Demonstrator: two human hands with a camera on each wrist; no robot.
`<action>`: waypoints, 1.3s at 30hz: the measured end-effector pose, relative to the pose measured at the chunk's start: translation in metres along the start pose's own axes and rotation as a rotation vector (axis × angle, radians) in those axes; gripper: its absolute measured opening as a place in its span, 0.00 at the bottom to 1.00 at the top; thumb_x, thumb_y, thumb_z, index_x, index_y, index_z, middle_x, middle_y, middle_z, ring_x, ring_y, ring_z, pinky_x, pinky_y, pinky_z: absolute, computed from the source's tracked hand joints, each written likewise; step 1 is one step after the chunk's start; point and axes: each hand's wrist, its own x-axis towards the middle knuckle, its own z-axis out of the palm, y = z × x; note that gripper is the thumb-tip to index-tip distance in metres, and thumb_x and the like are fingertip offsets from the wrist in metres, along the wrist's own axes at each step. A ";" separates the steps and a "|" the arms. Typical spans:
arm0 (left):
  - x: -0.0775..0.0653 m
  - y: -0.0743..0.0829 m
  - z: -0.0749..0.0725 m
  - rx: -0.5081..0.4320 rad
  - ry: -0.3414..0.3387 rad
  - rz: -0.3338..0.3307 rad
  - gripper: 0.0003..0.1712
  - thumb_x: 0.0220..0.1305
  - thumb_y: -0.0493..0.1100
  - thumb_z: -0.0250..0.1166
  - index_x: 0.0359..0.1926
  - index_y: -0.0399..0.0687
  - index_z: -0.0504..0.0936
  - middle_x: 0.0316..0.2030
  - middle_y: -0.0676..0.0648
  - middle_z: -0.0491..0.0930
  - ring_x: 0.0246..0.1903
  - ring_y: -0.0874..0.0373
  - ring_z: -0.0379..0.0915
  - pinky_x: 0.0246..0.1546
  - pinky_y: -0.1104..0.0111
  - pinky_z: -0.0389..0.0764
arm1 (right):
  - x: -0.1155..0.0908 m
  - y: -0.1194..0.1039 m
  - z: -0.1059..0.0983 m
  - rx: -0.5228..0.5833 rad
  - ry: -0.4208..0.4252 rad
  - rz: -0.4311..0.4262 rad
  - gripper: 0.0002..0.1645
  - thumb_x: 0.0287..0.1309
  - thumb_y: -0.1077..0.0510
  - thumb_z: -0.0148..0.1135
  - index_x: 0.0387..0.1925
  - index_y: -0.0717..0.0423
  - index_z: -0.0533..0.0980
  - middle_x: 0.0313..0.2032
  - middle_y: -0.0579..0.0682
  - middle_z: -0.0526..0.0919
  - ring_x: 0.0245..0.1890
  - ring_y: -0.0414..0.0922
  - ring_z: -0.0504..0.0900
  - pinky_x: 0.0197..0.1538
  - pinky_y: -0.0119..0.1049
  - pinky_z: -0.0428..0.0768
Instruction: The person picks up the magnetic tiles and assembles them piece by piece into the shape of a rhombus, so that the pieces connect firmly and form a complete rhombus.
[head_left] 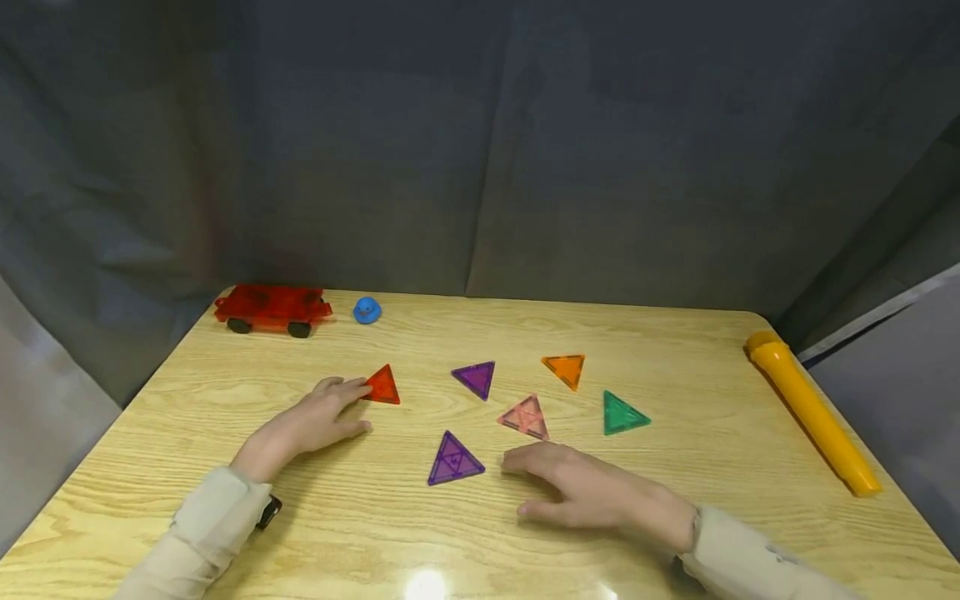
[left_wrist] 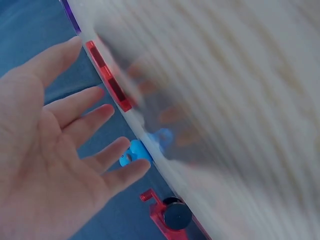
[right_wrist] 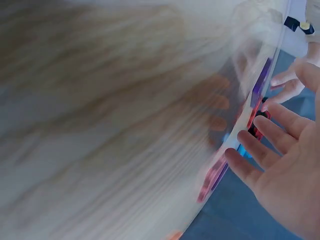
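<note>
In the head view my left hand (head_left: 313,417) is low over the table, fingers loosely extended, its fingertips overlapping the left edge of a red triangular tile (head_left: 385,387). The left wrist view shows that palm with nothing in it. My right hand (head_left: 583,487) hovers palm down, fingers relaxed and holding nothing. Just left of its fingertips lies a purple triangular tile (head_left: 453,461), and a pink one (head_left: 528,417) is just beyond them. Farther back are a second purple triangle (head_left: 476,379) and an orange one (head_left: 567,369). A green triangle (head_left: 623,414) lies to the right.
At the back left stands a red toy car base (head_left: 273,307) on black wheels, with a small blue rubber duck (head_left: 367,310) beside it. A long orange-yellow tube (head_left: 814,413) lies along the right table edge. Dark curtains (head_left: 480,150) hang behind the wooden table (head_left: 360,533).
</note>
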 end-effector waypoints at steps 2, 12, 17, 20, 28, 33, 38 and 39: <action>0.000 0.001 0.000 -0.002 -0.014 -0.008 0.36 0.66 0.51 0.60 0.67 0.35 0.64 0.69 0.34 0.57 0.67 0.30 0.45 0.61 0.39 0.56 | 0.004 -0.003 0.001 0.001 -0.026 -0.011 0.34 0.64 0.38 0.53 0.65 0.52 0.68 0.65 0.50 0.69 0.65 0.47 0.66 0.65 0.47 0.64; 0.001 0.004 0.002 -0.007 -0.049 -0.033 0.38 0.66 0.53 0.60 0.69 0.35 0.62 0.69 0.34 0.56 0.68 0.29 0.41 0.62 0.38 0.53 | 0.015 -0.013 0.008 -0.003 -0.126 -0.018 0.37 0.65 0.35 0.49 0.70 0.46 0.62 0.69 0.45 0.63 0.69 0.53 0.59 0.66 0.55 0.59; 0.001 0.006 0.003 0.000 -0.060 -0.037 0.38 0.66 0.53 0.60 0.69 0.35 0.62 0.70 0.35 0.55 0.68 0.29 0.41 0.62 0.39 0.53 | 0.016 -0.015 0.009 -0.021 -0.142 0.007 0.37 0.64 0.34 0.49 0.70 0.44 0.62 0.69 0.44 0.63 0.69 0.53 0.58 0.66 0.57 0.58; -0.001 0.009 0.003 -0.001 -0.066 -0.032 0.38 0.65 0.53 0.61 0.68 0.35 0.63 0.69 0.34 0.56 0.67 0.29 0.42 0.62 0.38 0.54 | 0.014 -0.016 0.009 -0.028 -0.137 0.008 0.36 0.64 0.34 0.49 0.69 0.44 0.63 0.68 0.45 0.64 0.69 0.52 0.59 0.66 0.57 0.59; -0.009 0.021 0.007 -0.004 -0.075 -0.007 0.38 0.64 0.53 0.62 0.67 0.34 0.64 0.68 0.34 0.59 0.67 0.29 0.45 0.60 0.38 0.56 | 0.005 -0.013 0.010 -0.035 -0.107 -0.019 0.34 0.65 0.36 0.49 0.67 0.44 0.65 0.67 0.45 0.67 0.68 0.52 0.61 0.65 0.56 0.61; -0.015 0.029 0.011 -0.021 -0.089 -0.010 0.38 0.63 0.53 0.63 0.67 0.36 0.65 0.68 0.36 0.59 0.67 0.30 0.45 0.61 0.38 0.55 | -0.003 -0.011 0.011 -0.059 -0.077 -0.051 0.30 0.67 0.39 0.49 0.65 0.46 0.68 0.65 0.46 0.69 0.67 0.53 0.64 0.64 0.56 0.63; -0.022 0.039 0.016 -0.031 -0.104 -0.014 0.38 0.63 0.54 0.63 0.67 0.37 0.65 0.69 0.38 0.59 0.68 0.32 0.45 0.61 0.38 0.55 | -0.009 -0.010 0.009 -0.059 -0.063 -0.063 0.27 0.68 0.41 0.49 0.63 0.47 0.70 0.64 0.46 0.70 0.66 0.53 0.65 0.63 0.54 0.64; -0.024 0.041 0.017 -0.037 -0.107 -0.010 0.38 0.63 0.53 0.63 0.67 0.37 0.65 0.69 0.38 0.59 0.68 0.32 0.46 0.61 0.38 0.55 | -0.009 -0.010 0.008 -0.057 -0.064 -0.061 0.27 0.68 0.41 0.48 0.63 0.47 0.70 0.64 0.46 0.70 0.66 0.53 0.65 0.63 0.55 0.64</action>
